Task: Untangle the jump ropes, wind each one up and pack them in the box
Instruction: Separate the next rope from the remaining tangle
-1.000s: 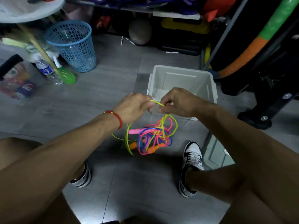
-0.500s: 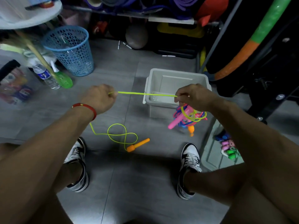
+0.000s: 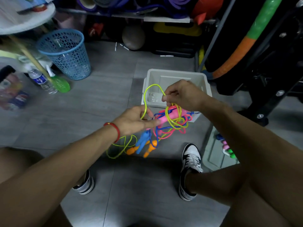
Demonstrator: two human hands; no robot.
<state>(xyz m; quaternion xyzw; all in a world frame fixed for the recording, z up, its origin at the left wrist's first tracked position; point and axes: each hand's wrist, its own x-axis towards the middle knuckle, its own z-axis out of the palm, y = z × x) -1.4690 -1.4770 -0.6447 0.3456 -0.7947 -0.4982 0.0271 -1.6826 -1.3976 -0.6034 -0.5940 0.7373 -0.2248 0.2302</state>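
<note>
A tangle of jump ropes point(image 3: 172, 123) hangs in front of me: yellow-green, pink and blue cords knotted together, with a pink handle point(image 3: 168, 117), a blue handle point(image 3: 143, 141) and orange handles point(image 3: 150, 149) dangling. My right hand point(image 3: 182, 95) pinches the yellow-green cord point(image 3: 147, 94) at the top of the bundle. My left hand point(image 3: 134, 120) holds the same cord lower down, its fingers stretched toward the pink handle. The cord arches between both hands. A grey plastic box point(image 3: 177, 76) stands open on the floor just behind.
A blue mesh basket point(image 3: 65, 53) and a water bottle point(image 3: 41, 80) stand at the left. The box lid point(image 3: 214, 153) lies on the floor at the right with beaded handles point(image 3: 227, 147) on it. My shoes point(image 3: 190, 161) flank the spot. Racks of sports gear line the back.
My left hand, which had pulled the yellow-green cord out far to the left, has come back next to the bundle. The taut cord now arches slack. The bundle hangs lower.
</note>
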